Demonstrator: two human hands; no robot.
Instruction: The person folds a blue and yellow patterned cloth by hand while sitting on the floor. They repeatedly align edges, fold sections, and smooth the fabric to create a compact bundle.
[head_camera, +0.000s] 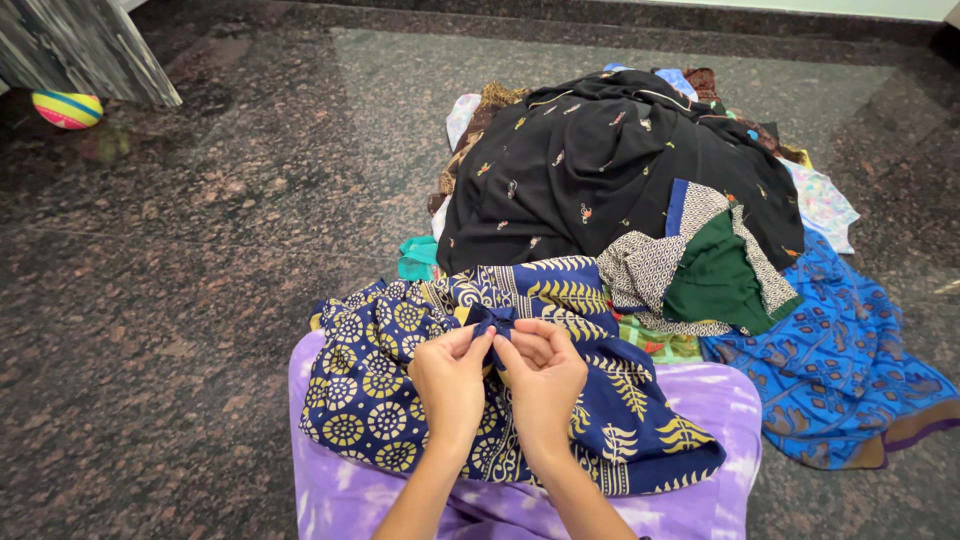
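A navy blue garment with yellow printed circles and leaf shapes (380, 390) lies across my lap, over purple tie-dye trousers (700, 400). My left hand (450, 380) and my right hand (543, 375) meet at its middle. Both pinch a small gathered fold of the navy cloth (492, 318) between thumb and fingers. My forearms come up from the bottom edge of the view.
Beyond my lap lies a heap of clothes on the dark granite floor: a black embroidered garment (590, 160), a green and black-and-white patterned piece (710, 270), a bright blue printed cloth (840, 360). A striped ball (67, 108) lies under a slab at top left.
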